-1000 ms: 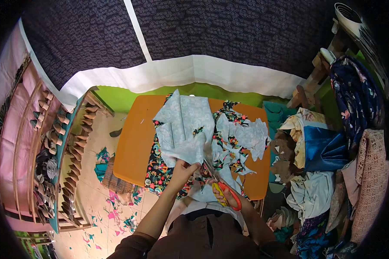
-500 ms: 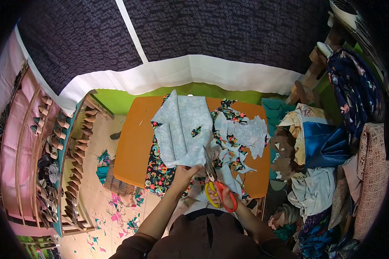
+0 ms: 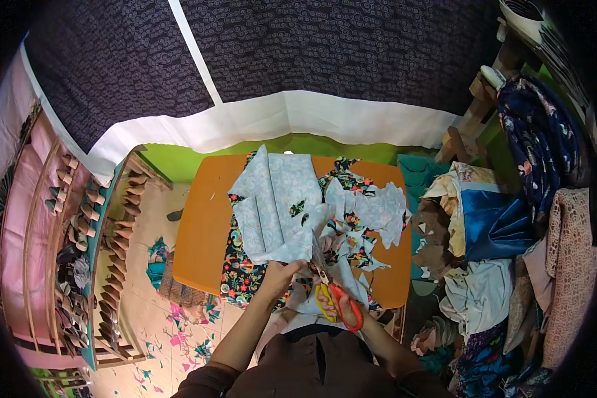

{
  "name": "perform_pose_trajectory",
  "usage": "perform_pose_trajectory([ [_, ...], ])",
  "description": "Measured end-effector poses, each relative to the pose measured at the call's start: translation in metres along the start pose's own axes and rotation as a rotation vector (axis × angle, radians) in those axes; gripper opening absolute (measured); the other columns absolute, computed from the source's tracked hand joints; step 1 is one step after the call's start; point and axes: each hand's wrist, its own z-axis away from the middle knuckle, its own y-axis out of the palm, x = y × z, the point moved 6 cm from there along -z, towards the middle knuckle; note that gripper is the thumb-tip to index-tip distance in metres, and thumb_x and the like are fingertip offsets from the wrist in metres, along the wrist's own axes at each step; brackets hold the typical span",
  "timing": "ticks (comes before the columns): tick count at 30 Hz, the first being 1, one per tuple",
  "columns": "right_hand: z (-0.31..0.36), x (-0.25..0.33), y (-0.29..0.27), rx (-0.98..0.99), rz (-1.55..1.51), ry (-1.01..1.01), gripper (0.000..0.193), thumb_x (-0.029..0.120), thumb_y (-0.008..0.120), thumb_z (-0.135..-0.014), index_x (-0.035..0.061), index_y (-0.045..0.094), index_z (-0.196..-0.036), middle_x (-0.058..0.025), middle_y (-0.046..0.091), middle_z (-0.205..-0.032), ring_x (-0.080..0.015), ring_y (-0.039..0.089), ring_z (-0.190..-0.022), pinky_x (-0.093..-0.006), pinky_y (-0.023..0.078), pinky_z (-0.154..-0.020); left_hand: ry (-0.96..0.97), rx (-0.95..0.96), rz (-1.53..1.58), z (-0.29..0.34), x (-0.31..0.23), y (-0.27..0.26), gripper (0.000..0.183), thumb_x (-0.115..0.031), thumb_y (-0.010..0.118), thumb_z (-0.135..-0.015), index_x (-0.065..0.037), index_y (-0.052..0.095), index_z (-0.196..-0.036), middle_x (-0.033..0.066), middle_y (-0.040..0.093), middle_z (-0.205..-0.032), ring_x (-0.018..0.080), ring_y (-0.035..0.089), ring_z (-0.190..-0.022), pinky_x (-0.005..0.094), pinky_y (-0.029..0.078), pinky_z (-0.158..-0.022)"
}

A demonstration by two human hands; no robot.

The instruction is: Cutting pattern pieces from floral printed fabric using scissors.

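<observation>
Fabric (image 3: 285, 199), pale and creased, lies ahead of your hands, its near edge pinched by your left hand (image 3: 282, 278). Your right hand (image 3: 333, 306) is closed round the handles of the scissors (image 3: 355, 315), with the blades at that edge; whether they are parted cannot be told. Cutting looks partly done: ragged pieces (image 3: 385, 209) lie ahead and right of your right hand, while the fabric ahead of your left seems largely uncut. Black floral cloth (image 3: 237, 272) shows beneath it on the orange bench (image 3: 199, 232). Further left of your hands, scraps (image 3: 177, 312) litter the floor (image 3: 129, 308).
</observation>
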Motion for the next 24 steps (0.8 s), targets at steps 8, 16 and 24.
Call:
perform_pose_trajectory([
  [8, 0.001, 0.015, 0.004, 0.053, -0.112, 0.045, 0.082, 0.064, 0.058, -0.06, 0.0062, 0.035, -0.112, 0.002, 0.034, -0.075, -0.0022, 0.031, -0.053, -0.0145, 0.026, -0.045, -0.078, 0.018, -0.023, -0.002, 0.003, -0.005, 0.029, -0.002, 0.058, -0.066, 0.0, 0.051, -0.094, 0.0017, 0.053, -0.082, 0.0118, 0.05, -0.073, 0.0247, 0.039, -0.066],
  [16, 0.005, 0.02, 0.005, -0.02, 0.211, 0.021, 0.087, 0.072, 0.053, -0.057, 0.0063, 0.034, -0.112, 0.0013, 0.035, -0.076, -0.0023, 0.031, -0.054, -0.0141, 0.026, -0.045, -0.024, -0.056, 0.337, 0.002, -0.006, -0.002, 0.026, -0.009, 0.058, -0.074, 0.0, 0.049, -0.097, 0.0041, 0.054, -0.085, 0.0139, 0.052, -0.076, 0.0269, 0.041, -0.068],
  [24, 0.013, -0.008, -0.015, 0.021, 0.236, -0.017, 0.068, 0.058, 0.05, -0.074, 0.0047, 0.034, -0.113, 0.0016, 0.034, -0.075, -0.0025, 0.032, -0.057, -0.0157, 0.028, -0.048, -0.014, -0.179, 0.419, -0.002, -0.013, -0.014, 0.03, -0.01, 0.049, -0.084, -0.003, 0.041, -0.112, 0.009, 0.05, -0.106, 0.0153, 0.05, -0.097, 0.0289, 0.042, -0.08],
])
